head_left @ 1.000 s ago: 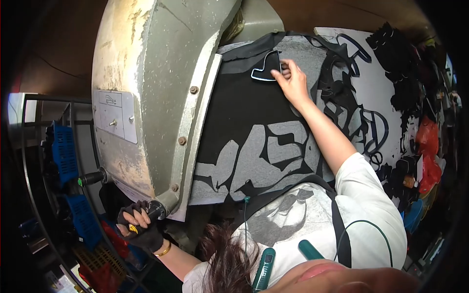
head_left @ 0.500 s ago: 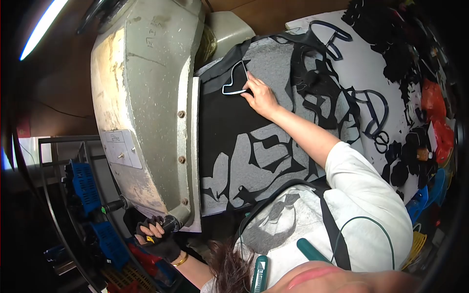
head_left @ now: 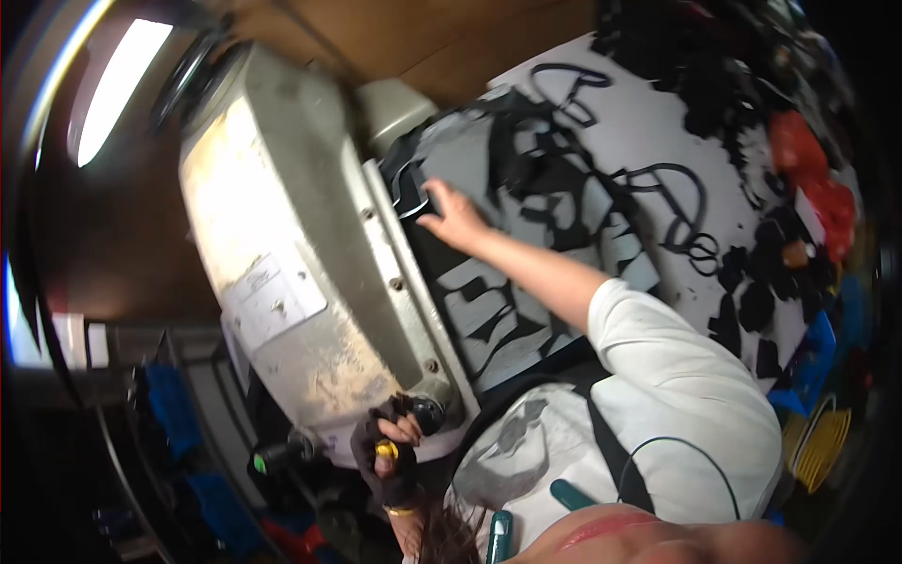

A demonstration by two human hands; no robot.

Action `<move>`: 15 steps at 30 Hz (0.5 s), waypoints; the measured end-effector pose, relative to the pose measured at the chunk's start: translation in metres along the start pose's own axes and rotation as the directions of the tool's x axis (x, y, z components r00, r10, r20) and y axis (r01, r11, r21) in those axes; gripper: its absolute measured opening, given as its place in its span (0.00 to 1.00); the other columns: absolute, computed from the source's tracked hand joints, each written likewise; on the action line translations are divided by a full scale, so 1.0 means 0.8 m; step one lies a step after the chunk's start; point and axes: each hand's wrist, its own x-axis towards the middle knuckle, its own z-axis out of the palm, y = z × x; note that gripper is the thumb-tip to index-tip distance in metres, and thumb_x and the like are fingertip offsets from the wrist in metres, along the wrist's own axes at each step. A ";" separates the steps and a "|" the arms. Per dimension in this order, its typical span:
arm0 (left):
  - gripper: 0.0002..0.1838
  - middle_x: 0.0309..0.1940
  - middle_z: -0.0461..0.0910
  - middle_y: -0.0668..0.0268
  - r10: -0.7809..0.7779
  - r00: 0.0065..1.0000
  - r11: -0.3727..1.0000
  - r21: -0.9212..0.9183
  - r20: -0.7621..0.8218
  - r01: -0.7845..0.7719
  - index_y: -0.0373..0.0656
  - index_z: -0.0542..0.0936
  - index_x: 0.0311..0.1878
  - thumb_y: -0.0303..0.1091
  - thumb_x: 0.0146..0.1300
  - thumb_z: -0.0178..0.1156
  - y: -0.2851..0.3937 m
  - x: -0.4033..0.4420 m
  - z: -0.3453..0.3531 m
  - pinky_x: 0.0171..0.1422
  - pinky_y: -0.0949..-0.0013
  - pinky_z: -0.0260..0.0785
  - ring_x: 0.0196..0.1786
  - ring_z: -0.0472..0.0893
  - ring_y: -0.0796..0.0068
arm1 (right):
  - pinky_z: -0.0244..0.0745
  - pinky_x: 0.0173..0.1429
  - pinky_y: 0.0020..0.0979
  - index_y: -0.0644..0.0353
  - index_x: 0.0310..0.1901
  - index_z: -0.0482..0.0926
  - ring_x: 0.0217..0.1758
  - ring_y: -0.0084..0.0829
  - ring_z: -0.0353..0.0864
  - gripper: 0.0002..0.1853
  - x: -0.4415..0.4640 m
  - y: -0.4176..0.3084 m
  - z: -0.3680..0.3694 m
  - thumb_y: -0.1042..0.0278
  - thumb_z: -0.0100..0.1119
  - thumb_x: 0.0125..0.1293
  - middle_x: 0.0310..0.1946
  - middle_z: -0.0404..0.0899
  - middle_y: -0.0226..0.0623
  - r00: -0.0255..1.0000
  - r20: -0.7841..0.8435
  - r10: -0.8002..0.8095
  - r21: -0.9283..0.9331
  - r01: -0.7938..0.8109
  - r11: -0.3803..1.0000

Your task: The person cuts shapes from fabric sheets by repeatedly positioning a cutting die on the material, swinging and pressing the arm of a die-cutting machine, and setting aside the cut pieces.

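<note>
My right hand, bare, reaches over the layered grey and black sheet material. Its thumb and forefinger rest against a thin, light-edged cutting die, which lies on the black part close to the press's edge. Blur softens the fingertips. In a dark fingerless glove, my left hand is closed around the black handle at the near end of the big grey press arm. Something yellow shows at its fingers.
A second handle with a green end juts out below the press arm. Dark strap-like loops lie on the white table. Black scraps and a red bag are at the right. Blue crates stand on the left.
The view has tilted and blurred. The press arm now covers more of the sheet's left side, and its edge is closer to the die. My left hand has moved with its handle.
</note>
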 end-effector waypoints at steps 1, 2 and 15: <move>0.31 0.21 0.71 0.61 0.006 0.997 1.000 -0.014 0.072 -0.005 0.36 0.72 0.31 0.61 0.56 0.64 -0.016 0.012 0.005 0.35 0.64 0.63 0.25 0.72 0.66 | 0.71 0.59 0.43 0.60 0.54 0.69 0.56 0.53 0.75 0.25 -0.006 0.002 -0.010 0.63 0.68 0.57 0.51 0.76 0.51 0.999 0.010 0.047 -0.038 -0.047 0.998; 0.30 0.22 0.72 0.61 0.006 0.990 1.000 -0.027 0.140 -0.002 0.37 0.72 0.31 0.61 0.56 0.65 -0.031 0.024 0.012 0.36 0.64 0.63 0.26 0.72 0.66 | 0.75 0.53 0.39 0.62 0.50 0.72 0.49 0.45 0.80 0.20 -0.013 0.002 -0.020 0.66 0.66 0.59 0.46 0.79 0.48 0.999 -0.037 0.029 -0.046 -0.031 0.998; 0.14 0.35 0.74 0.63 -0.061 0.989 0.940 0.340 0.133 0.012 0.41 0.69 0.34 0.40 0.74 0.47 -0.045 0.094 0.161 0.43 0.67 0.71 0.38 0.76 0.69 | 0.74 0.34 0.27 0.64 0.38 0.76 0.29 0.24 0.82 0.04 -0.073 -0.053 -0.162 0.74 0.58 0.65 0.26 0.81 0.35 0.936 -0.332 0.116 0.072 -0.098 0.993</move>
